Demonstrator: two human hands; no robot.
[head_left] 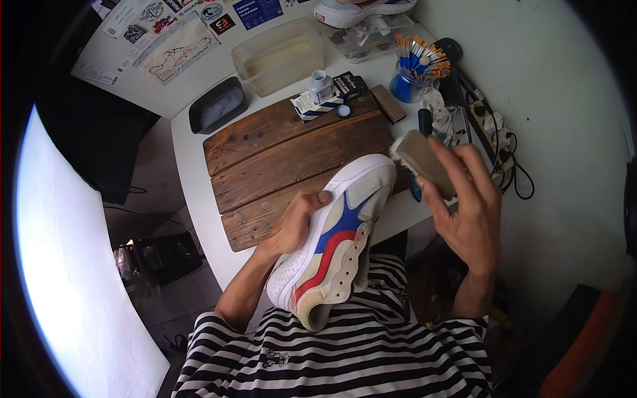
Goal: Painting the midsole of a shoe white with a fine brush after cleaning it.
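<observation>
My left hand (298, 225) grips a cream, blue and red sneaker (338, 232) by its white sole, the shoe tilted over my striped shirt with its toe up and no laces in the eyelets. My right hand (464, 205) is closed on a brush (424, 162) with a beige back and pale bristles, held beside the toe. The bristles are very close to the toe; I cannot tell if they touch. Behind the brush, a dark-handled tool (424, 119) is partly hidden. Below both hands lies a wooden board (265, 166) on the white table.
At the back are a clear tub (275, 56), a black tray (215, 106), an open bottle (321, 89) on boxes, a brown block (388, 104), a jar of paintbrushes (411, 79) and another shoe (365, 10). Power strips with cables (494, 132) run along the right; a bright panel (73, 265) stands left.
</observation>
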